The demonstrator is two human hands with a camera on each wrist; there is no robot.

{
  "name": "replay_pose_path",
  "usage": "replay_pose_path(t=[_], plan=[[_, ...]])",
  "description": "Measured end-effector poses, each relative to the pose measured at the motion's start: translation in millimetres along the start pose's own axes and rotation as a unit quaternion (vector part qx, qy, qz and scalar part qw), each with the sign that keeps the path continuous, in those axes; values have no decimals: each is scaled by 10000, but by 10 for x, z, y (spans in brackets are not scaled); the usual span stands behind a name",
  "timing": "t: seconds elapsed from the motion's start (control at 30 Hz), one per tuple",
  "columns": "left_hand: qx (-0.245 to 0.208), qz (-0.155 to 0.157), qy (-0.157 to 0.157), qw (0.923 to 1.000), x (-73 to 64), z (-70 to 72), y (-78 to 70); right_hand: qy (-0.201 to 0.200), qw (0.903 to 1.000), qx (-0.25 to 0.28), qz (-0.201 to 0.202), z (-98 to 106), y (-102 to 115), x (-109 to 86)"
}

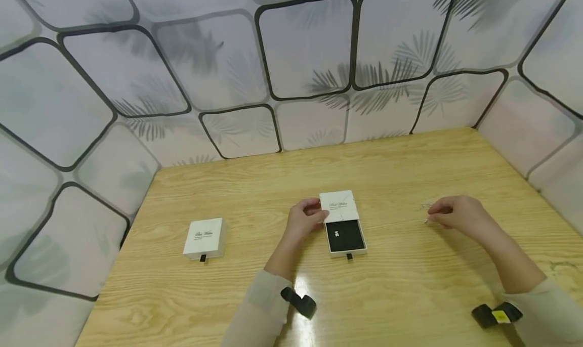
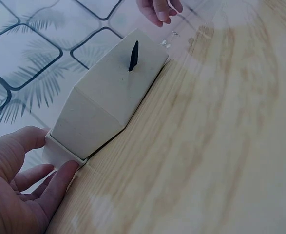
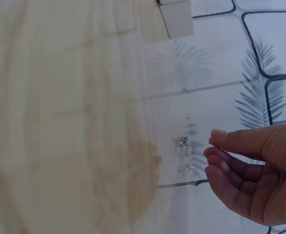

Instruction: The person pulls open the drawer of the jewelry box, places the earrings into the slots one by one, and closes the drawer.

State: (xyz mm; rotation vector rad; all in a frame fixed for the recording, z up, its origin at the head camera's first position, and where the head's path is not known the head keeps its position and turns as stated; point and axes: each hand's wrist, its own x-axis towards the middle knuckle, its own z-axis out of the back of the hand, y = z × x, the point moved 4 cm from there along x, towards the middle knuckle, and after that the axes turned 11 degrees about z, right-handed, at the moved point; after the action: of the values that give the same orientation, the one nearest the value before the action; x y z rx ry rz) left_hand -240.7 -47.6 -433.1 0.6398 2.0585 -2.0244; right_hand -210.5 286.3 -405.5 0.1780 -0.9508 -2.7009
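Note:
A white drawer-style jewelry box lies on the table with its tray slid partly out toward the front. In the tray, a small silver piece of jewelry rests on the black pad. My left hand grips the box's outer sleeve at its left side, thumb near the front and fingers behind, as the left wrist view also shows. Off to the right, my right hand hovers low, thumb and fingers bent close together. Small silver jewelry pieces lie just past its fingertips, with a gap between.
A second white box, closed, with printed lettering and a black pull tab, stands to the left. Patterned cloth walls the wooden table at the back and both sides.

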Motion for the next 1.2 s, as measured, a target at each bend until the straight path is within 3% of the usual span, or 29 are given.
replay_pose_path(t=[0.17, 0.4, 0.67, 0.87, 1.2], plan=[[8, 4, 2, 10000, 3, -5, 7, 114, 9996, -205, 180, 8, -27, 34], [28, -70, -163, 9998, 253, 17, 211, 421, 9977, -72, 518, -52, -88, 99], [90, -79, -183, 9998, 249, 16, 210, 715, 9919, -289, 1005, -112, -70, 147], [60, -66, -175, 9998, 254, 20, 202, 852, 9892, -524, 1072, -131, -72, 157], [37, -43, -214, 9998, 255, 25, 206, 1054, 9884, -210, 1077, -168, -70, 111]])
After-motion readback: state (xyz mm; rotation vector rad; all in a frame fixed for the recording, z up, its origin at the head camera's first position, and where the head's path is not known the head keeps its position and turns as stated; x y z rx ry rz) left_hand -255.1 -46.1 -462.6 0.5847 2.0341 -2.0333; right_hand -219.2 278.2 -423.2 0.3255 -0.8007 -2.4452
